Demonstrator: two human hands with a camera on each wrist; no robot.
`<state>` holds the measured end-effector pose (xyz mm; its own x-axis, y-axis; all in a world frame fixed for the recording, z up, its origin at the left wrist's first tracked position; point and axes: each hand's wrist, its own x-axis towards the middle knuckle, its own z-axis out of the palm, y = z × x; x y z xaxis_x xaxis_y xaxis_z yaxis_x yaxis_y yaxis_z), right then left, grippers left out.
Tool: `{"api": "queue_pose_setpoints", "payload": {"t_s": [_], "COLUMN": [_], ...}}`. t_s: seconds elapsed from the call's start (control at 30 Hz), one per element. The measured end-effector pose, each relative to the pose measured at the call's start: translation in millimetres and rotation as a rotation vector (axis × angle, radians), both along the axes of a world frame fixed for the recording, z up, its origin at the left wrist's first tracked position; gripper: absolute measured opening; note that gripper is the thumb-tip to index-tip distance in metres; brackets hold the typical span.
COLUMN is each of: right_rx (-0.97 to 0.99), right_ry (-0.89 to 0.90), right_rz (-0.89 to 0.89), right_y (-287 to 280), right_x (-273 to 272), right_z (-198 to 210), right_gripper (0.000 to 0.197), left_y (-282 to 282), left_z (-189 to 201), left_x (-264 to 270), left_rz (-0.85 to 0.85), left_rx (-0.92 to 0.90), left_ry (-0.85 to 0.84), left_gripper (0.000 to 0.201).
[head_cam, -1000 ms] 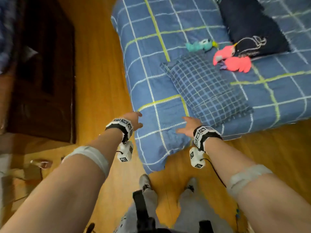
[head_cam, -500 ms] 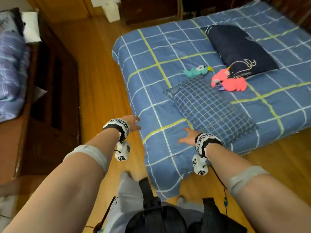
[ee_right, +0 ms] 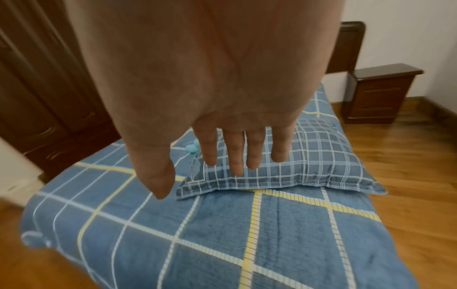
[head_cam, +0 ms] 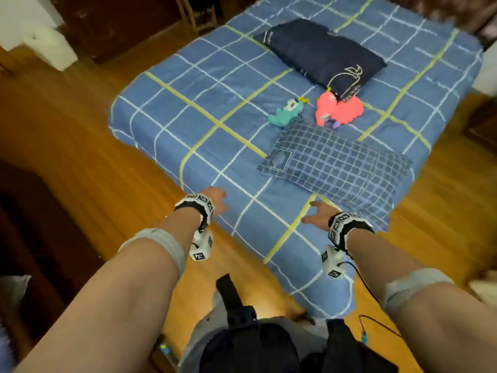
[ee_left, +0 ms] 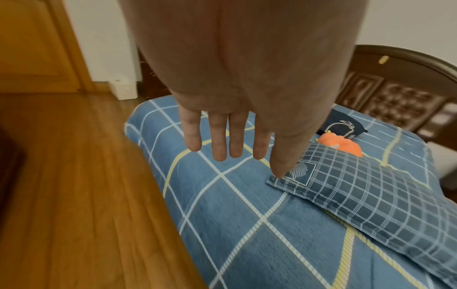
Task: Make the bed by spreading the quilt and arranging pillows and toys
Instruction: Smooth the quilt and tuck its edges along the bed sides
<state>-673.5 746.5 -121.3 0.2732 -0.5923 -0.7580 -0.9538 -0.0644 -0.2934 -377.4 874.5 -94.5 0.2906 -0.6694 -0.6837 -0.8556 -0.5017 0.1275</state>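
Note:
A blue quilt (head_cam: 215, 109) with white and yellow lines lies spread over the bed. On it sit a blue checked pillow (head_cam: 336, 160), a dark navy pillow (head_cam: 317, 52), a teal plush toy (head_cam: 286, 113) and a pink plush toy (head_cam: 337, 109). My left hand (head_cam: 215, 199) hovers over the quilt's near left edge, fingers straight, holding nothing (ee_left: 222, 140). My right hand (head_cam: 316, 215) is over the quilt just short of the checked pillow (ee_right: 284, 162), fingers spread and empty.
Wooden floor (head_cam: 80, 146) surrounds the bed. Dark wooden furniture (head_cam: 32, 238) stands at the left and a dark wardrobe (ee_right: 49, 97) behind the bed. A headboard (ee_left: 395, 91) and a nightstand (ee_right: 378, 93) are at the far end. A white box (head_cam: 40, 41) sits on the floor.
My view has swung up and right, so more of the bed shows. Both hands stay stretched out empty over the quilt's near corner, now nearer the checked pillow.

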Motion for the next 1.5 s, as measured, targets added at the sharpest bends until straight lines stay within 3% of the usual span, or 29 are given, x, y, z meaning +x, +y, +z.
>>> {"api": "queue_pose_setpoints", "payload": {"t_s": [0.2, 0.37, 0.5, 0.6, 0.67, 0.77, 0.87, 0.93, 1.0, 1.03, 1.13, 1.23, 1.3, 1.37, 1.43, 1.5], "right_rx": [-0.058, -0.061, -0.016, 0.066, 0.159, 0.335, 0.454, 0.453, 0.434, 0.406, 0.300, 0.204, 0.164, 0.160, 0.169, 0.166], "right_ry": [-0.016, 0.054, 0.078, -0.002, -0.115, -0.283, -0.562, -0.700, -0.830, -0.891, -1.059, -1.330, -1.410, -1.350, -1.263, -1.334], "right_rz": [-0.153, -0.211, -0.437, -0.767, -1.067, -1.491, -1.906, -2.069, -2.203, -2.242, -2.251, -2.189, -2.237, -2.292, -2.259, -2.213], "right_y": [17, 45, 53, 69, 81, 103, 111, 108, 105, 103, 87, 71, 72, 79, 84, 77], "right_x": [26, 53, 79, 108, 135, 166, 176, 174, 173, 171, 170, 184, 190, 191, 187, 183], "right_z": [10, -17, -60, -113, -156, -213, -275, -325, -371, -395, -435, -446, -454, -451, -446, -440], "right_gripper": [0.083, 0.085, 0.085, 0.082, 0.089, 0.093, 0.097, 0.127, 0.151, 0.153, 0.124, 0.077, 0.072, 0.072, 0.070, 0.068], "left_y": [-34, -55, -93, -115, -114, -84, -58, -55, -56, -59, -85, -114, -113, -107, -107, -121], "left_z": [31, 1, -47, -113, -160, -224, -294, -347, -395, -417, -472, -477, -473, -467, -458, -451], "left_x": [47, 71, 97, 119, 136, 156, 166, 167, 168, 166, 158, 155, 159, 166, 173, 171], "left_rz": [-0.198, -0.454, -0.526, -0.224, 0.202, 0.814, 1.106, 1.243, 1.356, 1.394, 1.511, 1.431, 1.394, 1.382, 1.416, 1.357], "left_rx": [-0.040, 0.031, -0.008, 0.037, 0.101, 0.249, 0.263, 0.201, 0.106, 0.064, -0.052, -0.118, -0.132, -0.113, -0.145, -0.101], "left_ry": [-0.112, -0.167, -0.090, 0.166, 0.358, 0.672, 0.869, 0.949, 1.023, 1.080, 1.254, 1.418, 1.370, 1.336, 1.318, 1.384], "left_gripper": [0.056, 0.054, 0.052, 0.047, 0.050, 0.076, 0.101, 0.114, 0.117, 0.113, 0.103, 0.075, 0.060, 0.053, 0.056, 0.066]}}
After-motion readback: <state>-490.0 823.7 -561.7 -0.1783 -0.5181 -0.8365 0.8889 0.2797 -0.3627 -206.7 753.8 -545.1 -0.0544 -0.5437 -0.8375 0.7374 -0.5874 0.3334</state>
